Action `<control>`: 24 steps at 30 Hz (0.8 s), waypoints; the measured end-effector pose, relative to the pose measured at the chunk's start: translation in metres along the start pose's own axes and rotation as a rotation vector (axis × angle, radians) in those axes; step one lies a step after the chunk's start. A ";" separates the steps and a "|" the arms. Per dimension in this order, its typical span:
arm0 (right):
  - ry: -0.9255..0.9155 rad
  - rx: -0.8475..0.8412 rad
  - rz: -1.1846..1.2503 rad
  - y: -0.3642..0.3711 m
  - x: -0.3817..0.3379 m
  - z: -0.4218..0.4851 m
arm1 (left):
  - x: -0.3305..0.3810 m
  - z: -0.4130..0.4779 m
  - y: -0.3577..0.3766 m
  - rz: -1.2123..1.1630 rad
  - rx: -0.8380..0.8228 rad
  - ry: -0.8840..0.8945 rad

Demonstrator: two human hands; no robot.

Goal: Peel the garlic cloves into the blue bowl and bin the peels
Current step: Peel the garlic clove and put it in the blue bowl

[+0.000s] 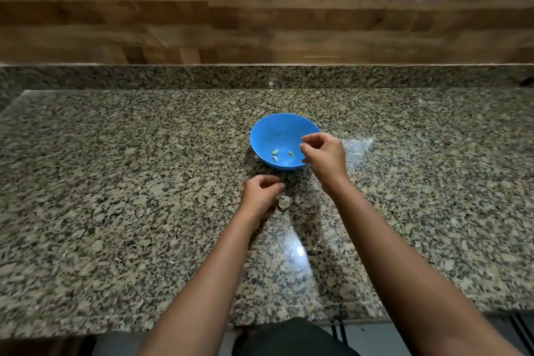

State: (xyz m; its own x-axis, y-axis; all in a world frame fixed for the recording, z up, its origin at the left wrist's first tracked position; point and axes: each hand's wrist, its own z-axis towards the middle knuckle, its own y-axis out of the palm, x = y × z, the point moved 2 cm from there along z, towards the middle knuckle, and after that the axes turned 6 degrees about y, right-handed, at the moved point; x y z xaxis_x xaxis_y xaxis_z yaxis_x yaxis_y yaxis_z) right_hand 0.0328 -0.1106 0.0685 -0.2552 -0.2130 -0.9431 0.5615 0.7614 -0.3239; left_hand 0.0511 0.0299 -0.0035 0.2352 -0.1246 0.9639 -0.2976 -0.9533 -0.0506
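While the right hand [323, 157] hangs over the bowl's [268, 130] right rim, fingers loosely curled on nothing I can see, peeled cloves [276, 154] lie inside the bowl, mid-counter [115, 182]. The left hand [260, 193] rests curled at the bowl's front; I cannot tell if it holds anything. A papery garlic piece [284, 202] lies just beside it. Peeling seems midway; next, that piece needs pinching up.
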 end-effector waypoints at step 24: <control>0.241 -0.332 0.381 -0.010 0.038 -0.056 | 0.016 -0.016 -0.001 -0.361 -0.308 0.108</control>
State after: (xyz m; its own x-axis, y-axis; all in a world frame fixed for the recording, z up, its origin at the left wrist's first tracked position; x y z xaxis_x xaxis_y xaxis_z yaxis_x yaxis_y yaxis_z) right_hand -0.0268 -0.0916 0.0398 -0.2769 0.2316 -0.9326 0.3813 0.9173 0.1146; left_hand 0.0408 0.0331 0.0160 0.2814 0.2438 0.9281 -0.4786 -0.8026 0.3559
